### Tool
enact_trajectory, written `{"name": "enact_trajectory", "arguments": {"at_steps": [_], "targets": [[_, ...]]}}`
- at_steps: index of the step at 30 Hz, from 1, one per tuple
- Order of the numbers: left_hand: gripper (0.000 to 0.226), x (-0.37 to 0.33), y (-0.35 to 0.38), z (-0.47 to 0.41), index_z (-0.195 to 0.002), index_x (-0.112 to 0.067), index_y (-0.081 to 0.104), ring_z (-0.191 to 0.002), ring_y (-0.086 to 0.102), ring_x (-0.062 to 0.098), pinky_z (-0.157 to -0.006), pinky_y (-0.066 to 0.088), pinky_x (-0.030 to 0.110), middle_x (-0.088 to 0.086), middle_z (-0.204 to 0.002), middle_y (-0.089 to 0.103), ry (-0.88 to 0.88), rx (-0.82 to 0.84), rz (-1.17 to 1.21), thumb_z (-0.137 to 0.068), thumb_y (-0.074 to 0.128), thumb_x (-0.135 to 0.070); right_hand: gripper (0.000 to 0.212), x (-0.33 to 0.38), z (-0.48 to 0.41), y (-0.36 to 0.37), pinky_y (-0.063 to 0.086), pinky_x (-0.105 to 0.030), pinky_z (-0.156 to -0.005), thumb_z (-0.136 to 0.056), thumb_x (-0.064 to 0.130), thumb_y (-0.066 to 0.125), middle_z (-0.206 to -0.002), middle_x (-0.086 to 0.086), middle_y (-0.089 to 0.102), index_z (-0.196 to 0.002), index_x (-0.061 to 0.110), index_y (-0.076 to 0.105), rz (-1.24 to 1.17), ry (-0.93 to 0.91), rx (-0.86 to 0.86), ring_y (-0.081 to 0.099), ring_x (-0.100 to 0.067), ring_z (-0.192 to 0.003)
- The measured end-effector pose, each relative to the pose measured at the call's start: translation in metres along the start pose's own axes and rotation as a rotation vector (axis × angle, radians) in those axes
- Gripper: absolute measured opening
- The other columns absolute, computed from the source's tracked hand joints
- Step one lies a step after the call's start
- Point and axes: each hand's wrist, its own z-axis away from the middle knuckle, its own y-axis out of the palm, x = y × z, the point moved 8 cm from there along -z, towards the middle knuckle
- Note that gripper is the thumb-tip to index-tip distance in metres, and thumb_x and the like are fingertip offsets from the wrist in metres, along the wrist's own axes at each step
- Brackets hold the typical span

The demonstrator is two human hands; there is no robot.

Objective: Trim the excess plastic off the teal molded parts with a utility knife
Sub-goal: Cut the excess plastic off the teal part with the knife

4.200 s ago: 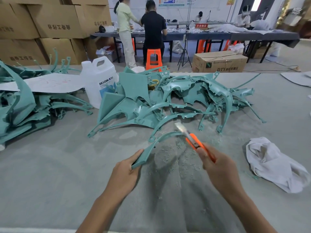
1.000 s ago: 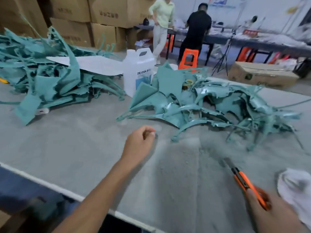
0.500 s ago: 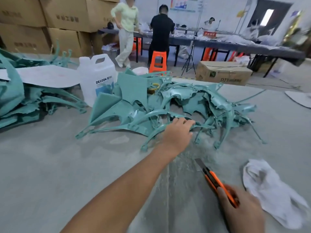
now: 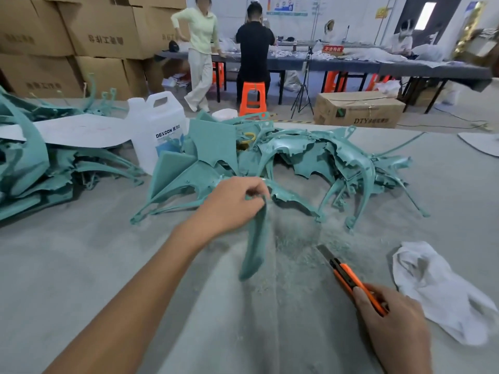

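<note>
Teal plastic fills the middle of the grey table (image 4: pixel 81 265): a tangled heap of molded parts (image 4: pixel 297 157) whose ragged webs of flash suggest these are the ones waiting for the blade. At the near edge of that heap the left hand (image 4: pixel 232 203) pinches one curved part (image 4: pixel 255 244) by its upper end between thumb and curled fingers. The long strip hangs down toward the person, a grip that looks meant to draw it clear of the tangle. Nearer than the heap and toward its right, the right hand (image 4: pixel 394 327) is closed round the orange handle of the utility knife (image 4: pixel 348 276). The blade is extended and points at the heap, well apart from the held part, apparently parked out of harm's way until the part is steadied. Pale shavings (image 4: pixel 294 247) litter the table just in front of the heap, likely the cutting spot. A white cloth (image 4: pixel 437 287) lies in front of the heap's right end, a white jug (image 4: pixel 159 130) stands at its left rear, and a second teal pile (image 4: pixel 32 168) lies further left, probably kept apart as sorted stock.
</note>
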Motion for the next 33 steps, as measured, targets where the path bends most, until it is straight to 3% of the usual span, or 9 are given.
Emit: {"name": "enact_trajectory", "arguments": {"at_steps": [3, 8, 12, 15, 20, 25, 27, 30, 33], "targets": [[0.031, 0.015, 0.014, 0.04, -0.096, -0.043, 0.068, -0.105, 0.052, 0.001, -0.088, 0.044, 0.025, -0.015, -0.108, 0.054, -0.011, 0.186, 0.045, -0.087, 0.067, -0.014, 0.015, -0.002, 0.0, 0.001, 0.048, -0.044, -0.087, -0.081, 0.019, 0.082, -0.082, -0.013, 0.072, -0.094, 0.014, 0.08, 0.015, -0.008, 0.012, 0.059, -0.038, -0.091], [0.032, 0.041, 0.051, 0.111, -0.112, -0.05, 0.053, -0.103, 0.053, -0.007, -0.085, 0.043, 0.021, -0.027, -0.109, 0.058, -0.146, 0.266, 0.105, -0.085, 0.06, -0.064, 0.013, -0.001, 0.001, 0.0, 0.048, -0.043, -0.078, -0.082, 0.02, 0.081, -0.079, -0.013, 0.072, -0.093, 0.014, 0.079, 0.064, -0.087, -0.028, 0.06, -0.039, -0.084], [0.087, 0.041, 0.089, 0.154, -0.142, -0.047, 0.038, -0.132, 0.036, -0.002, -0.113, 0.031, 0.026, -0.026, -0.143, 0.042, -0.111, 0.467, -0.113, -0.069, 0.043, -0.095, 0.016, -0.009, -0.001, 0.001, 0.049, -0.042, -0.074, -0.087, 0.029, 0.075, -0.076, -0.01, 0.07, -0.096, 0.017, 0.079, 0.058, -0.08, -0.026, 0.058, -0.038, -0.084], [0.103, 0.026, 0.099, 0.155, -0.153, -0.035, 0.024, -0.145, 0.012, 0.01, -0.122, 0.008, 0.031, -0.012, -0.157, 0.022, -0.087, 0.346, -0.31, -0.07, 0.038, -0.095, 0.02, -0.014, -0.002, 0.003, 0.05, -0.042, -0.075, -0.089, 0.034, 0.072, -0.08, -0.007, 0.07, -0.1, 0.019, 0.078, 0.034, -0.067, -0.002, 0.058, -0.036, -0.087], [0.072, -0.042, 0.135, 0.137, -0.141, -0.026, 0.049, -0.137, 0.04, 0.024, -0.118, 0.031, 0.036, 0.002, -0.147, 0.046, 0.139, 0.09, -0.284, -0.082, 0.052, -0.067, 0.023, -0.018, -0.002, 0.005, 0.05, -0.043, -0.078, -0.09, 0.037, 0.068, -0.083, -0.005, 0.07, -0.102, 0.02, 0.078, -0.012, -0.041, 0.015, 0.058, -0.033, -0.089], [0.107, -0.032, 0.181, 0.094, -0.158, -0.033, -0.005, -0.152, -0.018, 0.027, -0.123, -0.004, 0.047, 0.006, -0.166, -0.017, -0.017, 0.393, -0.371, -0.08, 0.053, -0.079, 0.023, -0.022, -0.001, 0.002, 0.048, -0.04, -0.079, -0.09, 0.038, 0.068, -0.085, -0.002, 0.07, -0.102, 0.021, 0.077, -0.045, -0.013, -0.009, 0.055, -0.028, -0.093], [0.107, -0.024, 0.184, 0.085, -0.159, -0.027, -0.001, -0.152, -0.01, 0.035, -0.123, 0.002, 0.051, 0.009, -0.167, -0.008, -0.061, 0.425, -0.457, -0.08, 0.045, -0.083, 0.023, -0.024, -0.001, 0.001, 0.046, -0.039, -0.077, -0.09, 0.04, 0.068, -0.084, -0.001, 0.068, -0.103, 0.023, 0.077, -0.052, 0.003, -0.015, 0.054, -0.027, -0.092], [0.084, -0.039, 0.174, 0.081, -0.151, -0.016, 0.034, -0.142, 0.033, 0.042, -0.115, 0.032, 0.048, 0.016, -0.156, 0.037, 0.037, 0.326, -0.583, -0.091, 0.03, -0.076, 0.021, -0.024, -0.001, 0.002, 0.047, -0.039, -0.075, -0.09, 0.039, 0.067, -0.082, 0.0, 0.068, -0.102, 0.025, 0.077, -0.057, -0.005, -0.013, 0.055, -0.027, -0.09], [0.059, -0.063, 0.127, 0.085, -0.12, -0.015, 0.069, -0.095, 0.072, 0.023, -0.069, 0.059, 0.03, 0.006, -0.113, 0.073, 0.295, -0.076, -0.507, -0.097, 0.034, -0.056, 0.017, -0.022, -0.001, 0.0, 0.044, -0.038, -0.07, -0.09, 0.037, 0.067, -0.077, 0.005, 0.065, -0.1, 0.028, 0.077, -0.092, -0.015, -0.021, 0.055, -0.027, -0.086]]}}
